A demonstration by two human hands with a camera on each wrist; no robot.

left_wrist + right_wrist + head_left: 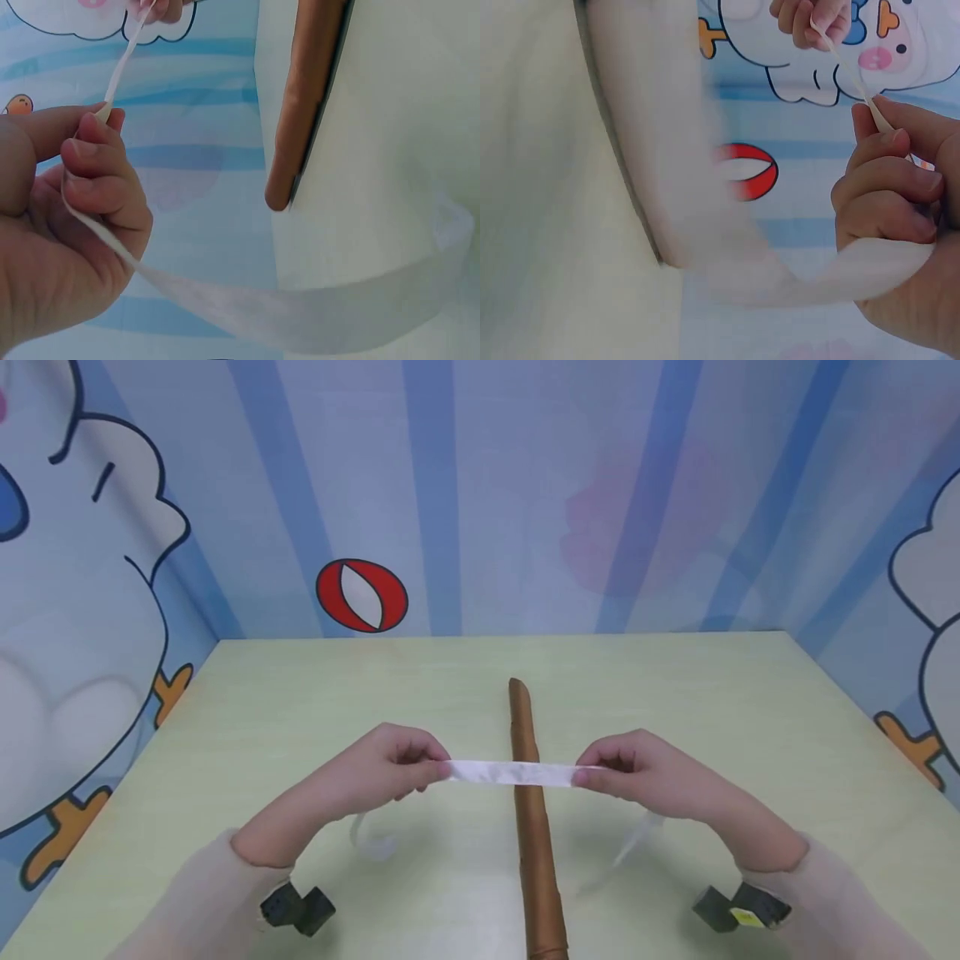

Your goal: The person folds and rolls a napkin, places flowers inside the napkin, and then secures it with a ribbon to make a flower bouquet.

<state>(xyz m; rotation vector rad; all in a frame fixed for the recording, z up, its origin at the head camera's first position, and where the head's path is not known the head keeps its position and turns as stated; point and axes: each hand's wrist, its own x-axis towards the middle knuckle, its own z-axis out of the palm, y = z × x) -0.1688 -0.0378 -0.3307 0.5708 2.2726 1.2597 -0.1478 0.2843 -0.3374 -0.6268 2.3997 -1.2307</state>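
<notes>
A white ribbon (487,772) is stretched level between my two hands, crossing over a long brown stick (538,860) in the head view. Thumb and fingers of my left hand (401,764) pinch it on one side. My right hand (637,772) pinches it on the other, thumb toward me. Loose ribbon hangs below each hand; the left tail (300,315) curves toward the table in the left wrist view, and the right tail (817,277) loops blurred across the right wrist view. The stick lies on the table, pointing away from me.
The pale green table (300,693) ends at a blue striped backdrop (495,510) with cartoon drawings, among them a red and white ball (362,596). Small black devices (298,907) are fastened at both wrists over light sleeves.
</notes>
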